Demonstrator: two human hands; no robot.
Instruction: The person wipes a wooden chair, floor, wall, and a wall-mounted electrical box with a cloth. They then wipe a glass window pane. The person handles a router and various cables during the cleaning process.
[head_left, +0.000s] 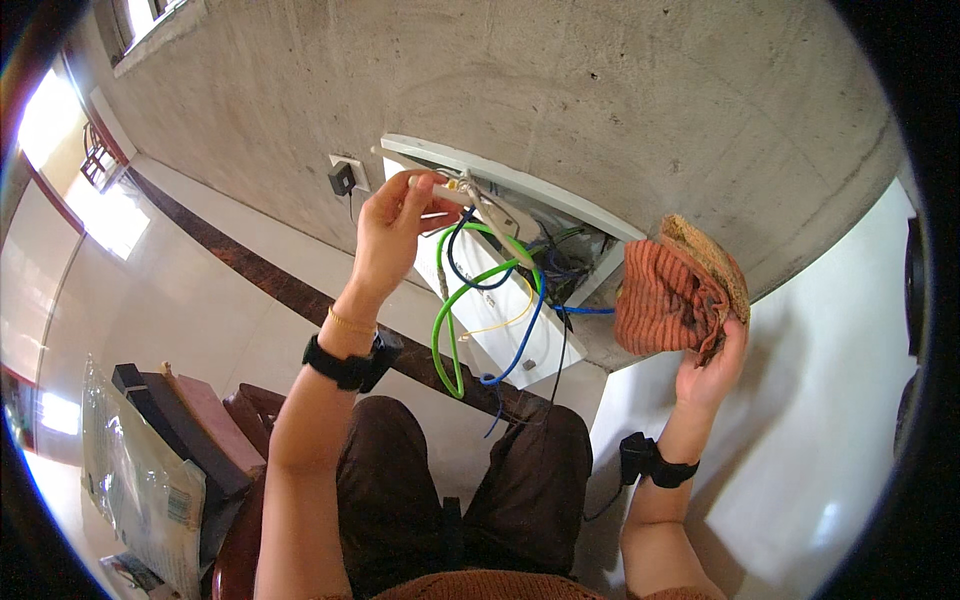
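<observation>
My left hand (405, 208) pinches the end of a white router or modem (513, 220) with stubby antennas, in front of a recessed wall box (592, 214). Green (442, 322) and blue network cables (536, 315) loop below the device, along with a thin yellow cable (517, 319). Behind them leans the box's white metal cover (547, 352). At the right, my right hand (712, 367) grips a folded orange ribbed cloth (660, 300) with a tan, fuzzy side. Part of the device and the box's inside is hidden by cables and fingers.
A black power adapter (342, 178) sits in a wall socket left of the box. A glossy white surface (810, 420) stands at right. At lower left, a plastic-wrapped package (142, 480) and dark box (180, 427) lie by a reddish-brown chair (240, 525).
</observation>
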